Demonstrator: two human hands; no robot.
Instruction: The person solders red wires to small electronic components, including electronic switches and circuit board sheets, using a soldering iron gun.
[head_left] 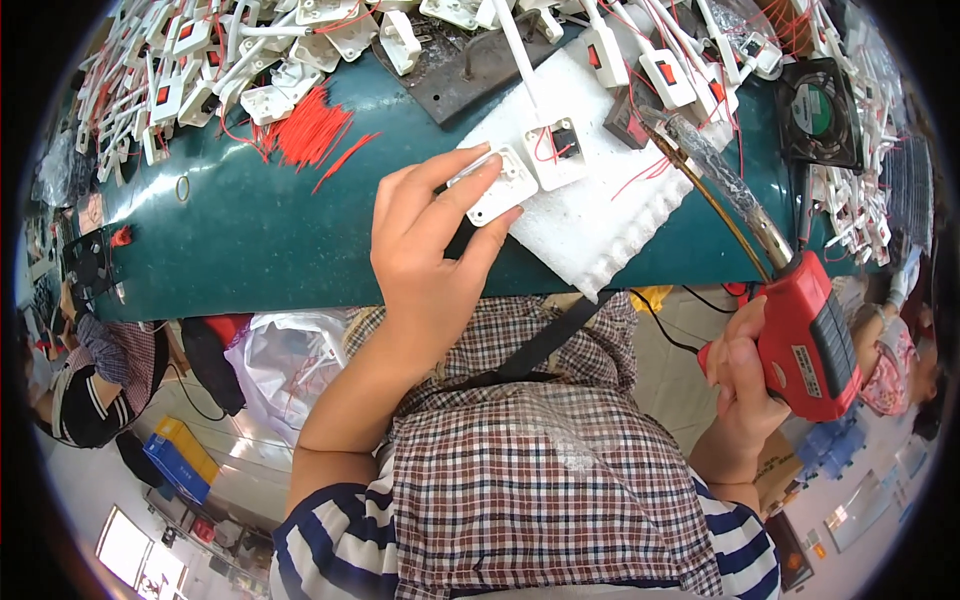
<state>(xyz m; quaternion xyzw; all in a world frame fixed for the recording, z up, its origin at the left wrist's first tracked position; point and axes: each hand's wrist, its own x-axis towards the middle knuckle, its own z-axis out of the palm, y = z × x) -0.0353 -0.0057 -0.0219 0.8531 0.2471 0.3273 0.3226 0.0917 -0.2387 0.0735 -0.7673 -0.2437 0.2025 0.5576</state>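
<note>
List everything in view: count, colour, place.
Table: one, green, ahead
Foam sheet: one, white, on table
Open casing: one, white, on foam
Casing half: one, white, left hand
Gun-shaped tool: one, red-black, right hand
Wire bundle: one, red, table's left
Heaped casings: many, white, far side
Metal plate: one, dark, far middle
Fan: at least one, black, table's right
Ring: one, yellowish, table's left
Plastic bag: one, clear, lower left
Box: one, yellow-blue, lower left
Co-workers: at least two, either edge
Apron: one, checked, torso
Left hand: one, bare, centre
Right hand: one, bare, right
</note>
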